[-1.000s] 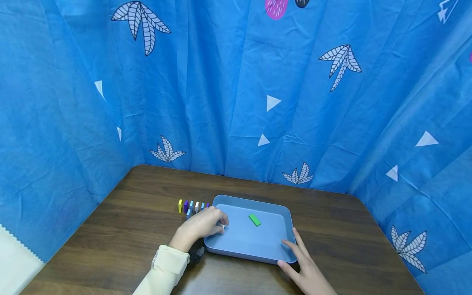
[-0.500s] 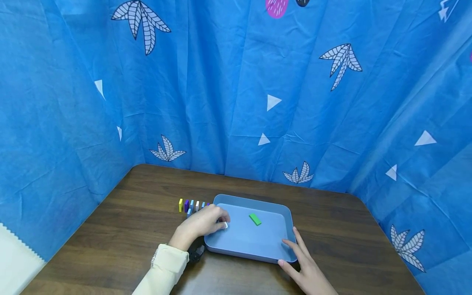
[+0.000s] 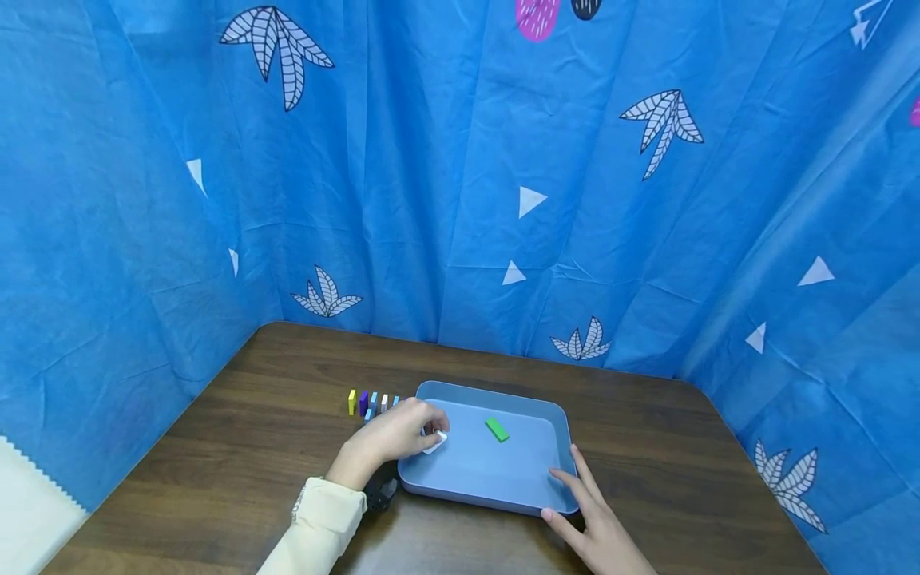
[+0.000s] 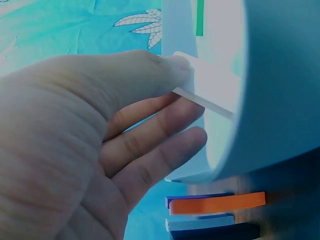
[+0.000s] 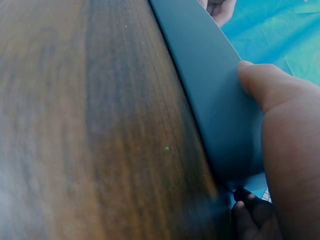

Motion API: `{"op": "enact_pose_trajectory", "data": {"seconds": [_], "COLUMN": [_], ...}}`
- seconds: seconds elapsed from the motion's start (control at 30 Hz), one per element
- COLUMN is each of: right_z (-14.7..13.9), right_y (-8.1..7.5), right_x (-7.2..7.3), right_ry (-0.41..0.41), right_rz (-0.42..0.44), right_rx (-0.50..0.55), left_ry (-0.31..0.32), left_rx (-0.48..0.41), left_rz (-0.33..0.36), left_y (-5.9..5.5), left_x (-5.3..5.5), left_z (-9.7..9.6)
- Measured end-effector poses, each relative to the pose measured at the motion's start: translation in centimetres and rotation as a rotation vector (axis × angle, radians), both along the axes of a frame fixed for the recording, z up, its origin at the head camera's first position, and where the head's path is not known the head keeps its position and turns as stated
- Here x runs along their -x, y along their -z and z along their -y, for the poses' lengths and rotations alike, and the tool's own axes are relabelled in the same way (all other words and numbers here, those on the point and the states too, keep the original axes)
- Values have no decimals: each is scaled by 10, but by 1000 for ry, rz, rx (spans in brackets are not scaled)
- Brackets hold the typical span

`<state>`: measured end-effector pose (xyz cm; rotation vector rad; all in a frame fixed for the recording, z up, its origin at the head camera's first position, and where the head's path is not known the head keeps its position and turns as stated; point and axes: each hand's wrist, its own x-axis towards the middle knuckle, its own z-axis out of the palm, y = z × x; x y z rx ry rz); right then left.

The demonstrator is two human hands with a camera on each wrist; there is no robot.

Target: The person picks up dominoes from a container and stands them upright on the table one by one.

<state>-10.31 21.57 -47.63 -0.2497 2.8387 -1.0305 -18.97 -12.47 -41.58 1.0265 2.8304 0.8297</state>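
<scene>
My left hand (image 3: 397, 433) reaches over the left side of a blue-grey tray (image 3: 496, 477) and pinches a white domino (image 4: 215, 86) between thumb and fingers. In the left wrist view the domino slants, its far end hidden behind the tray wall. A green domino (image 3: 497, 430) lies flat on the tray floor, beyond the middle. At the tray's front right corner is my right hand (image 3: 592, 523), fingers spread and fairly straight. Its thumb (image 5: 260, 80) touches the front wall near the rim; the other fingers are along the right side, partly hidden.
Left of the tray, several dominoes stand upright on the wooden table (image 3: 251, 463), among them a yellow domino (image 3: 351, 402) and a purple domino (image 3: 363, 402). An orange domino (image 4: 217, 204) shows beside the tray wall in the left wrist view. A blue curtain (image 3: 431, 200) surrounds the table.
More of the white domino shows under my left thumb now, and it has turned in the fingers. The left hand has barely shifted. The tray, green domino and right hand stay put.
</scene>
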Motion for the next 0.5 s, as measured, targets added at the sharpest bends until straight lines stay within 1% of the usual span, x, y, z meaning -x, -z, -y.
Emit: {"op": "enact_pose_trajectory", "data": {"seconds": [0.13, 0.23, 0.4, 0.5], "right_z": [0, 0, -1, -1], "right_y": [0, 0, 0, -1], "right_x": [0, 1, 2, 3], "right_ry": [-4, -11, -14, -9], "right_rz": [-7, 2, 15, 20], "right_rx": [-8, 7, 16, 17], "left_ry": [-20, -40, -38, -42], "left_rx": [-28, -43, -43, -38], "left_rz": [-4, -3, 1, -16], "left_y": [-3, -5, -6, -7], "left_x": [0, 1, 1, 1], "left_z": [4, 7, 9, 9]}}
